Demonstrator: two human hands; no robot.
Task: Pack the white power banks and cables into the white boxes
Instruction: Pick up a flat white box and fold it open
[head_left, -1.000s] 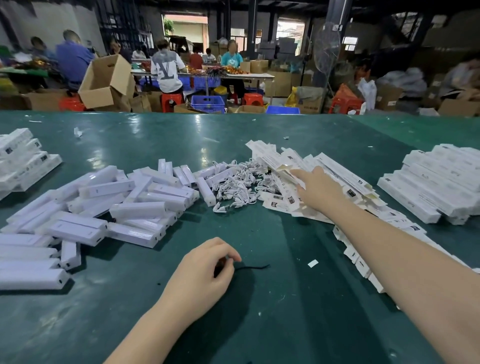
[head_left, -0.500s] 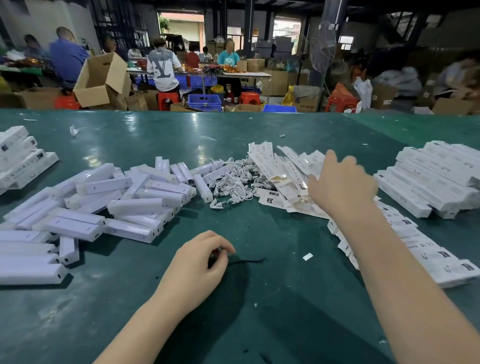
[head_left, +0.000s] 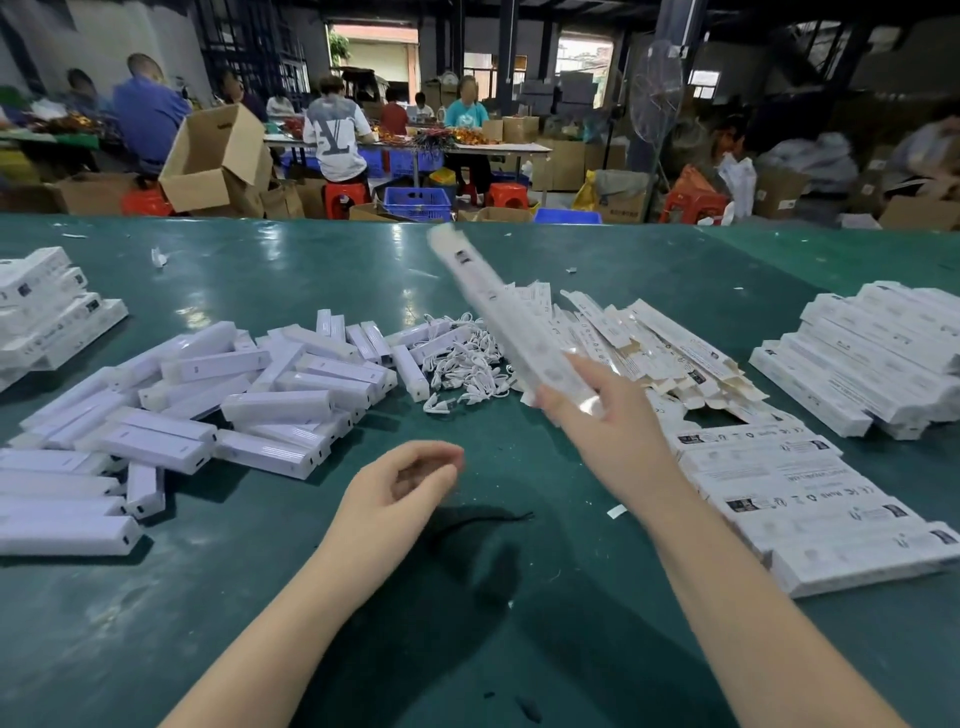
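My right hand (head_left: 605, 415) grips one end of a long flat white box (head_left: 498, 312), blurred by motion, lifted above the table and pointing up and to the left. My left hand (head_left: 400, 488) hovers over the green table (head_left: 467, 623) with fingers loosely curled and nothing in it. A heap of white power banks (head_left: 249, 395) lies at the left. A tangle of white cables (head_left: 467, 364) sits in the middle. Flat unfolded white boxes (head_left: 675, 353) are piled behind my right hand.
Packed white boxes are stacked at the far right (head_left: 872, 353), the near right (head_left: 810, 509) and the far left (head_left: 47, 306). A thin black strand (head_left: 488, 519) lies by my left hand. Beyond the table edge, people sit among cardboard cartons (head_left: 213, 156).
My right hand has taken one flat box from the pile and lifted it up and towards me. My left hand has let go of the black strand and risen slightly.
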